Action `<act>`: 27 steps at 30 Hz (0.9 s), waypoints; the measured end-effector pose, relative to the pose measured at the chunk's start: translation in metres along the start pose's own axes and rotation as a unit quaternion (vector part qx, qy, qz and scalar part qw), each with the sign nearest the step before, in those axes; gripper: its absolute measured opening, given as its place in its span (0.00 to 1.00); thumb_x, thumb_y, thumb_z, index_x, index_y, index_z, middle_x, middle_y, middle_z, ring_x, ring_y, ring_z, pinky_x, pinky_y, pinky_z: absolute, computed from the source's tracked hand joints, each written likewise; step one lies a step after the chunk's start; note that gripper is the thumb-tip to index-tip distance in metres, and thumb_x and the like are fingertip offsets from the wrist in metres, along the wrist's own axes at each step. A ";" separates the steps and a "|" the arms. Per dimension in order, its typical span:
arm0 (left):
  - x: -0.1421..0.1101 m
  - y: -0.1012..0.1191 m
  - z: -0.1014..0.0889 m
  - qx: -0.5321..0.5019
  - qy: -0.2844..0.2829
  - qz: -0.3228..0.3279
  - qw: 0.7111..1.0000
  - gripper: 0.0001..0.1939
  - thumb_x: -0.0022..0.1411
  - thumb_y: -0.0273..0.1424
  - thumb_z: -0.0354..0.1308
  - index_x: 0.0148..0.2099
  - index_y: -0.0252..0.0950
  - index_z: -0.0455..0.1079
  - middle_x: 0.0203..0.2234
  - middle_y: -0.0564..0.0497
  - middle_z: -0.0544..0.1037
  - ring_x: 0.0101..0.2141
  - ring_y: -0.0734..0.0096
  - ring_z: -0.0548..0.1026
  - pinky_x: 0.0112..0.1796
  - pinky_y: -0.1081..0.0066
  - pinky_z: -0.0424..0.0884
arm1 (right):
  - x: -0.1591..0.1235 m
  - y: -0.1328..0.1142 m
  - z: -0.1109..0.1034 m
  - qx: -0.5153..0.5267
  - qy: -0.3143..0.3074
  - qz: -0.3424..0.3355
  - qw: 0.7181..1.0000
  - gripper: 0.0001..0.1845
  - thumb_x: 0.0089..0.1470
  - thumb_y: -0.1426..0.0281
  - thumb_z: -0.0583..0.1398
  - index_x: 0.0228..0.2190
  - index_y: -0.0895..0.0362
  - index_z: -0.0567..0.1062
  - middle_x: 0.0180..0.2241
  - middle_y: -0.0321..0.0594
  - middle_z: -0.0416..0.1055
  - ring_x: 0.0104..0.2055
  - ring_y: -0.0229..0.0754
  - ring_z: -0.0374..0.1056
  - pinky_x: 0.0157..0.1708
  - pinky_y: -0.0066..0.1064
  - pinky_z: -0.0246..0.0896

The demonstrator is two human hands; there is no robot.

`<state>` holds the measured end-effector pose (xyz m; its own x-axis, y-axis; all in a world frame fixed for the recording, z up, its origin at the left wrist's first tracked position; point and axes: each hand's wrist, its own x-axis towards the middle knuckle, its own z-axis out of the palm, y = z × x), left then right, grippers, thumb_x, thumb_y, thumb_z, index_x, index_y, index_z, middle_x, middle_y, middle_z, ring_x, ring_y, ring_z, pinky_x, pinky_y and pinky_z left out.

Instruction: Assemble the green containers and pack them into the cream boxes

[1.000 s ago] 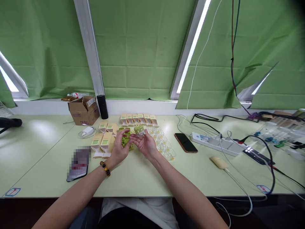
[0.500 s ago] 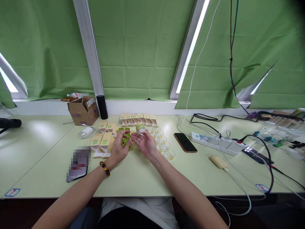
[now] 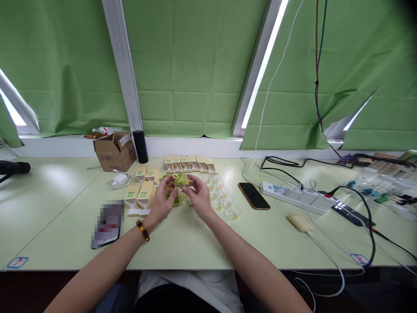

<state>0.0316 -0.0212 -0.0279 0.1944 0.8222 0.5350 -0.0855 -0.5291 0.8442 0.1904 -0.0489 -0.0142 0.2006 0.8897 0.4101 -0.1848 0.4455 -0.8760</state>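
While your left hand point(image 3: 163, 199) pinched the small green case point(image 3: 180, 180) between thumb and fingers near its pale yellow loop point(image 3: 176, 176), your right hand point(image 3: 199, 198) gripped the opposite side with its fingertips, beside a yellow tab point(image 3: 186, 181). The case was held up between both hands, clear of the table point(image 3: 195, 243), and the view was too small to tell whether it was fully closed. Just below and partly behind your left hand lay a cluster of green pieces point(image 3: 177, 201), some of them hidden. To the right of your right hand, clear containers point(image 3: 231, 211) with yellow bits sat close together. As far as could be judged, work on this one case was unfinished, and the green pieces and clear containers, lying as separate groups, looked like what was left. The paper boxes seemed folded and ready: four boxes point(image 3: 146, 195) stood left of your hands and a row of six boxes point(image 3: 185, 164) behind them, though their contents could not be made out. Farther right lay a dark-screened phone point(image 3: 254, 195), near a white power strip point(image 3: 295, 195).
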 end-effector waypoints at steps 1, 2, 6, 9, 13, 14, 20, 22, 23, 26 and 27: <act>0.000 -0.002 0.000 -0.019 -0.002 -0.004 1.000 0.28 0.70 0.45 0.63 0.66 0.41 0.64 0.59 0.40 0.74 0.56 0.59 0.76 0.52 0.62 0.76 | -0.002 -0.001 0.001 -0.041 -0.004 -0.022 0.999 0.26 0.50 0.64 0.73 0.50 0.50 0.76 0.40 0.39 0.77 0.40 0.44 0.74 0.43 0.41 0.78; 0.001 -0.003 0.000 -0.035 -0.004 -0.006 0.999 0.29 0.69 0.44 0.64 0.66 0.42 0.63 0.58 0.41 0.74 0.56 0.59 0.76 0.53 0.63 0.76 | -0.004 -0.001 0.002 -0.081 -0.008 -0.051 0.995 0.24 0.52 0.65 0.72 0.50 0.49 0.76 0.44 0.41 0.76 0.41 0.45 0.74 0.45 0.42 0.78; 0.004 -0.006 0.000 -0.067 -0.007 -0.010 0.998 0.31 0.65 0.43 0.68 0.65 0.42 0.65 0.54 0.42 0.76 0.52 0.61 0.78 0.51 0.64 0.77 | -0.010 -0.005 0.002 -0.214 -0.034 -0.198 0.956 0.18 0.58 0.71 0.66 0.50 0.49 0.73 0.53 0.46 0.72 0.48 0.48 0.71 0.47 0.44 0.74; 0.006 -0.005 -0.003 -0.064 -0.005 -0.001 0.998 0.28 0.65 0.42 0.68 0.63 0.41 0.67 0.54 0.43 0.76 0.51 0.61 0.79 0.51 0.63 0.77 | -0.009 -0.009 -0.002 -0.250 -0.059 -0.245 0.935 0.23 0.55 0.75 0.64 0.52 0.50 0.71 0.55 0.47 0.70 0.45 0.48 0.71 0.46 0.45 0.73; 0.007 0.004 -0.009 0.052 -0.025 0.023 0.998 0.24 0.64 0.37 0.67 0.61 0.40 0.71 0.56 0.43 0.77 0.51 0.59 0.78 0.54 0.58 0.75 | -0.001 -0.018 -0.013 -0.226 -0.003 -0.248 0.942 0.24 0.54 0.77 0.61 0.52 0.50 0.70 0.54 0.46 0.69 0.42 0.45 0.70 0.43 0.42 0.71; 0.006 0.008 -0.010 0.097 -0.042 0.030 0.994 0.23 0.63 0.35 0.68 0.60 0.40 0.73 0.55 0.43 0.78 0.51 0.58 0.78 0.55 0.56 0.74 | 0.002 -0.021 -0.015 -0.213 0.030 -0.246 0.945 0.22 0.56 0.76 0.60 0.51 0.50 0.70 0.51 0.44 0.70 0.41 0.44 0.70 0.43 0.42 0.70; -0.005 0.025 -0.007 0.268 -0.181 0.113 0.940 0.20 0.59 0.36 0.72 0.52 0.40 0.76 0.47 0.45 0.82 0.51 0.53 0.76 0.55 0.52 0.69 | 0.014 -0.026 -0.026 -0.170 0.170 -0.200 0.950 0.13 0.59 0.71 0.60 0.46 0.51 0.70 0.47 0.41 0.72 0.39 0.41 0.68 0.41 0.38 0.68; -0.007 0.026 -0.004 0.313 -0.224 0.125 0.915 0.21 0.57 0.38 0.73 0.51 0.41 0.76 0.45 0.46 0.82 0.50 0.52 0.75 0.55 0.52 0.67 | 0.016 -0.024 -0.028 -0.169 0.175 -0.190 0.951 0.13 0.59 0.70 0.61 0.46 0.52 0.70 0.46 0.41 0.72 0.38 0.41 0.68 0.40 0.37 0.68; -0.008 0.026 -0.003 0.332 -0.245 0.125 0.902 0.21 0.57 0.39 0.73 0.50 0.40 0.76 0.44 0.46 0.82 0.49 0.52 0.75 0.55 0.51 0.65 | 0.016 -0.023 -0.028 -0.170 0.175 -0.187 0.952 0.13 0.59 0.70 0.61 0.46 0.52 0.70 0.45 0.41 0.72 0.38 0.41 0.68 0.39 0.36 0.67; -0.009 0.026 -0.001 0.367 -0.291 0.119 0.876 0.21 0.57 0.40 0.73 0.50 0.40 0.76 0.44 0.47 0.82 0.51 0.51 0.73 0.55 0.51 0.62 | 0.017 -0.020 -0.029 -0.178 0.166 -0.186 0.952 0.14 0.59 0.70 0.60 0.48 0.52 0.71 0.42 0.40 0.72 0.39 0.42 0.68 0.39 0.36 0.66; -0.009 0.026 0.000 0.373 -0.298 0.118 0.871 0.20 0.57 0.40 0.73 0.50 0.40 0.76 0.44 0.47 0.82 0.52 0.50 0.72 0.56 0.50 0.61 | 0.017 -0.020 -0.029 -0.181 0.160 -0.188 0.952 0.14 0.59 0.70 0.60 0.48 0.52 0.71 0.41 0.39 0.72 0.39 0.42 0.68 0.39 0.36 0.66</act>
<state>0.0275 -0.0425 -0.0113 0.7496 0.5339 0.3912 0.4227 -0.8410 0.3377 0.2253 -0.0456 0.0029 0.4811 0.5720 0.6643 0.2904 0.6110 -0.7365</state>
